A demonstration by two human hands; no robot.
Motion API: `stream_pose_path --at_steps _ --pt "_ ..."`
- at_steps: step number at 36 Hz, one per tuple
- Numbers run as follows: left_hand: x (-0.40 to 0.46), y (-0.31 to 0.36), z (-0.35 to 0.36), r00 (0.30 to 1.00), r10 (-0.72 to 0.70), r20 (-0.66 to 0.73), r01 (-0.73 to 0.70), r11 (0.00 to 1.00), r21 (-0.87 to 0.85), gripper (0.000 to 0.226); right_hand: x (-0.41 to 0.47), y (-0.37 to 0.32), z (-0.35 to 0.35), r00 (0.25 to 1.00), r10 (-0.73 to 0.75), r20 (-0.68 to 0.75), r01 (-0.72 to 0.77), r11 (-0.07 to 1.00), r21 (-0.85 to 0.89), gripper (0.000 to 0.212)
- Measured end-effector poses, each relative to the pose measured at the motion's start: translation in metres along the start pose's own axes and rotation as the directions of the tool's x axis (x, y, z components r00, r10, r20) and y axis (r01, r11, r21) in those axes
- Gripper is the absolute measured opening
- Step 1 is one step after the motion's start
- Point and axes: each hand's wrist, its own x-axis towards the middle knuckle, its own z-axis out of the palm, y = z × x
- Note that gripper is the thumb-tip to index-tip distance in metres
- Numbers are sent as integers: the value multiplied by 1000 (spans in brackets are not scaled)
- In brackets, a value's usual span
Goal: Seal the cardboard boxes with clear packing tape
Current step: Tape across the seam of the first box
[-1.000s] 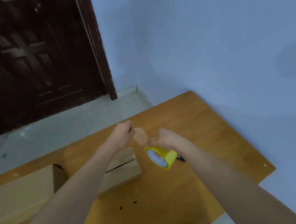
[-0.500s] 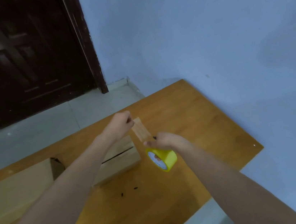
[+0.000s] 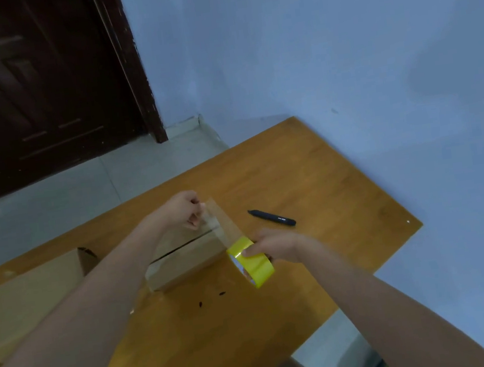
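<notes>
Above a small brown cardboard box (image 3: 182, 257) on an orange wooden table (image 3: 310, 174), the left hand (image 3: 184, 209) pinches a clear tape strip (image 3: 223, 225) drawn from a yellow tape roll (image 3: 253, 263) gripped by the right hand (image 3: 276, 245). A black pen (image 3: 271, 218) lies near.

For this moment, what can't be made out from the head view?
- Large box: cut off by the left edge, partly behind the left forearm.
- Small box: its seam's near end hidden by that forearm.
- Tape roll: label too blurred to read.
- Two dark specks: too small to identify.
</notes>
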Motion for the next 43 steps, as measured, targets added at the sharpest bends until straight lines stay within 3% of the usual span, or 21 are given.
stream_pose_path --at_steps 2,5,8,15,24,28,37,43 --pt "0 -1 0 999 -20 45 22 998 -66 25 5 9 1 1000 -8 13 8 1000 30 55" --pt "4 -1 -1 997 -3 82 10 996 -88 26 -2 10 8 996 -66 60 58 989 135 21" --pt "9 -2 -1 994 22 103 -13 996 -91 22 -4 11 12 989 -138 56 121 963 242 16" --pt "20 0 2 987 134 -84 -122 984 128 20 10 12 16 989 -145 4 132 911 392 20" --pt "34 -7 15 955 110 -275 -70 986 149 35 18 5 20 991 -130 -15 123 885 449 26" --pt "37 -12 17 962 56 -267 -24 992 120 21 24 5 21 995 -99 -31 103 904 415 25" --pt "41 -19 16 959 0 -282 0 1000 1 26 26 0 20 994 -104 -24 104 893 438 23" --pt "45 -17 14 965 12 -262 8 997 75 18 31 4 21 997 -77 -23 79 892 444 29"
